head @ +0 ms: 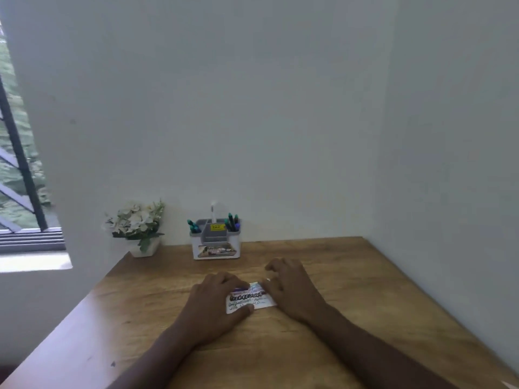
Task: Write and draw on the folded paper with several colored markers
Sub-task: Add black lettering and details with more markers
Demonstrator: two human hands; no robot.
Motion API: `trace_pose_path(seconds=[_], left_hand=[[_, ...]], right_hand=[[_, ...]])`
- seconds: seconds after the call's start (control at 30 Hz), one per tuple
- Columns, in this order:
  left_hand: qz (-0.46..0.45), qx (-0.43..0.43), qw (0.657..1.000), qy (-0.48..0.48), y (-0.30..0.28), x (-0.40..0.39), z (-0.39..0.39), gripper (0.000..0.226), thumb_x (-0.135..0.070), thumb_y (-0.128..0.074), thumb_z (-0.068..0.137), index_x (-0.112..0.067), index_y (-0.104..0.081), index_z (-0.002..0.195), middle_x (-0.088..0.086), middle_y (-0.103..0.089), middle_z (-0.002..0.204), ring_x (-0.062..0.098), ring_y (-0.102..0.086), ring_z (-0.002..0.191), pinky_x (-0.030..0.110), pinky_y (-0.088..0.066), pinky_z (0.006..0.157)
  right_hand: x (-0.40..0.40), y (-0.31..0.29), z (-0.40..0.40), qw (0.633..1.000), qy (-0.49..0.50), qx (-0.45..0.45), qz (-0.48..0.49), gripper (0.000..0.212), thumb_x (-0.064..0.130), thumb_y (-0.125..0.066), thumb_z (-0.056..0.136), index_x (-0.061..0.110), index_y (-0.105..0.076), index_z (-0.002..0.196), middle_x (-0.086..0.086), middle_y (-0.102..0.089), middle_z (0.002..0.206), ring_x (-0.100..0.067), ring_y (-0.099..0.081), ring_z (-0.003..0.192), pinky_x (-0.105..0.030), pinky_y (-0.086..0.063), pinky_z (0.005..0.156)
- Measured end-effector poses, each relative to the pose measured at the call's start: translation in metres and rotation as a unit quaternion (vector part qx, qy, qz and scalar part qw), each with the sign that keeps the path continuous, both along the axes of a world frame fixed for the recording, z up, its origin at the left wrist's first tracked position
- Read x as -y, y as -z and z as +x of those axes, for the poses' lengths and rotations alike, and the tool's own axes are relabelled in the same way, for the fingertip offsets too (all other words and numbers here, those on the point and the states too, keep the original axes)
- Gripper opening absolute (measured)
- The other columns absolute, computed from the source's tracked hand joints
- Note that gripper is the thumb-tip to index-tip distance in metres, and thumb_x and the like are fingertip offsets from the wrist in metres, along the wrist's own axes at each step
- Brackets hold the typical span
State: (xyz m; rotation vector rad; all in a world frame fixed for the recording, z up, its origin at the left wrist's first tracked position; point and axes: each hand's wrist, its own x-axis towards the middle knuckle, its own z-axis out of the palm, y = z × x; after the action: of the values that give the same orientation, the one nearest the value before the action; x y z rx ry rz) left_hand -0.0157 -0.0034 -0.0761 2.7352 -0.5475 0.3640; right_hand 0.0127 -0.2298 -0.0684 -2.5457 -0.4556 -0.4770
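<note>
Your left hand (216, 301) and right hand (292, 287) press the folded paper (250, 300) at lower centre, fingers loosely spread. Markers (232, 222) stand in the organizer (216, 240) above.

I see white folded paper (250, 300) lined with black, purple and green marks. Teal and purple markers (232, 222) fill a white-grey organizer (216, 249) on the brown wood-grain table (337, 276)

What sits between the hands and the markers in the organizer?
Nothing visible does. Both hands, left and right, rest on the folded paper; only bare table lies before the organizer holding the markers.
</note>
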Motion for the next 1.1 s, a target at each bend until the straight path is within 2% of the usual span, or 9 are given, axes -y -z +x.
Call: trace_pose_path(seconds=[0.23, 0.37, 0.47, 0.53, 0.63, 0.7, 0.77, 0.9, 1.1], left_hand=[[0.000, -0.007, 1.000, -0.011, -0.007, 0.003, -0.013, 0.080, -0.099, -0.025, 0.075, -0.051, -0.058, 0.130, -0.025, -0.054, 0.130, 0.005, -0.049, 0.123, 0.040, -0.047, 0.095], [-0.003, -0.002, 1.000, -0.011, -0.005, 0.002, -0.013, 0.075, -0.098, -0.025, 0.077, -0.052, -0.059, 0.127, -0.026, -0.055, 0.127, 0.006, -0.051, 0.121, 0.043, -0.048, 0.096], [-0.024, -0.004, 1.000, -0.005, -0.003, 0.001, -0.011, 0.068, -0.097, -0.024, 0.079, -0.056, -0.056, 0.122, -0.027, -0.055, 0.126, 0.004, -0.049, 0.122, 0.044, -0.047, 0.098], [-0.038, -0.016, 0.999, -0.008, -0.005, 0.000, -0.009, 0.061, -0.093, -0.025, 0.083, -0.057, -0.054, 0.123, -0.023, -0.056, 0.129, 0.008, -0.050, 0.125, 0.047, -0.046, 0.101], [-0.023, 0.022, 0.998, -0.050, -0.003, 0.000, -0.008, 0.058, -0.072, -0.034, 0.089, -0.045, -0.049, 0.138, -0.011, -0.056, 0.138, 0.020, -0.053, 0.129, 0.048, -0.046, 0.101], [0.005, 0.034, 0.994, -0.104, -0.001, 0.000, -0.007, 0.063, -0.066, -0.039, 0.094, -0.037, -0.040, 0.150, -0.004, -0.048, 0.151, 0.025, -0.045, 0.139, 0.050, -0.040, 0.108], [0.033, -0.013, 0.990, -0.139, 0.005, 0.001, -0.004, 0.070, -0.067, -0.039, 0.099, -0.032, -0.027, 0.159, 0.001, -0.031, 0.166, 0.026, -0.031, 0.150, 0.052, -0.028, 0.118], [0.061, -0.079, 0.988, -0.121, 0.015, -0.001, 0.004, 0.074, -0.072, -0.023, 0.100, -0.033, -0.015, 0.164, 0.004, -0.007, 0.174, 0.024, -0.008, 0.160, 0.054, -0.013, 0.127], [0.028, -0.059, 0.990, -0.122, 0.015, -0.001, -0.008, 0.075, -0.070, -0.017, 0.100, -0.032, -0.011, 0.164, 0.004, -0.003, 0.175, 0.025, -0.002, 0.161, 0.052, -0.010, 0.129]], right_hand=[[-0.005, -0.009, -0.024, 0.998, 0.006, -0.048, -0.037, 0.058, 0.063, -0.051, 0.097, 0.021, -0.056, 0.138, -0.004, -0.060, 0.140, -0.024, -0.052, 0.131, -0.040, -0.045, 0.106], [-0.009, -0.005, -0.025, 0.995, 0.006, -0.062, -0.074, 0.072, 0.065, -0.037, 0.101, 0.030, -0.022, 0.162, -0.006, -0.030, 0.169, -0.027, -0.029, 0.154, -0.049, -0.027, 0.124], [-0.010, 0.004, -0.021, 0.989, -0.009, -0.095, -0.109, 0.070, 0.064, -0.026, 0.104, 0.029, -0.015, 0.164, -0.004, -0.014, 0.174, -0.026, -0.014, 0.161, -0.052, -0.013, 0.128], [-0.010, 0.006, -0.015, 0.986, 0.004, -0.116, -0.117, 0.070, 0.063, -0.023, 0.105, 0.027, -0.014, 0.164, -0.005, -0.013, 0.174, -0.026, -0.011, 0.161, -0.054, -0.011, 0.128], [-0.015, 0.011, -0.006, 0.982, 0.022, -0.107, -0.152, 0.067, 0.061, -0.021, 0.106, 0.025, -0.019, 0.163, -0.011, -0.018, 0.173, -0.031, -0.015, 0.160, -0.058, -0.015, 0.126], [-0.017, 0.014, -0.001, 0.978, 0.017, -0.113, -0.172, 0.064, 0.059, -0.019, 0.106, 0.027, -0.020, 0.162, -0.010, -0.015, 0.173, -0.032, -0.013, 0.160, -0.059, -0.014, 0.126], [-0.014, 0.016, -0.002, 0.976, 0.014, -0.124, -0.179, 0.063, 0.057, -0.017, 0.107, 0.029, -0.017, 0.163, -0.007, -0.009, 0.175, -0.030, -0.007, 0.162, -0.057, -0.010, 0.128], [-0.012, 0.020, 0.002, 0.971, 0.028, -0.134, -0.195, 0.064, 0.057, -0.014, 0.107, 0.031, -0.008, 0.165, 0.000, -0.002, 0.175, -0.023, 0.000, 0.162, -0.052, -0.007, 0.130], [-0.010, 0.019, -0.005, 0.973, 0.053, -0.125, -0.185, 0.065, 0.059, -0.009, 0.106, 0.032, -0.006, 0.165, 0.002, 0.000, 0.175, -0.021, 0.003, 0.162, -0.049, -0.007, 0.131]])
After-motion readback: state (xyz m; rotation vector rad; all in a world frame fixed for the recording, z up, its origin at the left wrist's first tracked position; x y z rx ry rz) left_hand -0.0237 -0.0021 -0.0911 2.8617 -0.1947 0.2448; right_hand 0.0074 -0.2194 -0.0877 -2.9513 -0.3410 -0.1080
